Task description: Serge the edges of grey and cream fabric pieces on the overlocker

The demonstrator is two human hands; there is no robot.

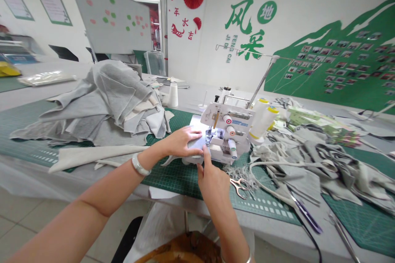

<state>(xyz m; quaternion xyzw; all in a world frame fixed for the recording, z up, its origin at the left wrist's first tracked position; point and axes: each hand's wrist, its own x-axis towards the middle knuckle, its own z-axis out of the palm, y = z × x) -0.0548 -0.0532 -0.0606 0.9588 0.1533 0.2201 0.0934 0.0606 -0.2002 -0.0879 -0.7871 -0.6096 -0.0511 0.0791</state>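
A white overlock sewing machine (226, 131) stands in front of me, its lamp lighting the needle area. A small grey fabric piece (196, 144) lies on its bed, close to the presser foot (209, 133). My left hand (180, 140) rests flat on this fabric, thumb and fingers apart. From the near side my right hand (214, 181) holds the fabric edge, index finger stretched along it towards the foot and thumb lower down. The other right fingers are curled and mostly hidden. Gold-coloured scissors (239, 187) lie just right of my right hand.
Left of the machine is a large heap of grey fabric pieces (114, 90). Thread cones (261, 119) stand behind it. Grey scraps (324, 160), purple-handled snips (307, 213) and long tweezers (344, 236) lie at right. A green cutting mat (175, 174) covers the table.
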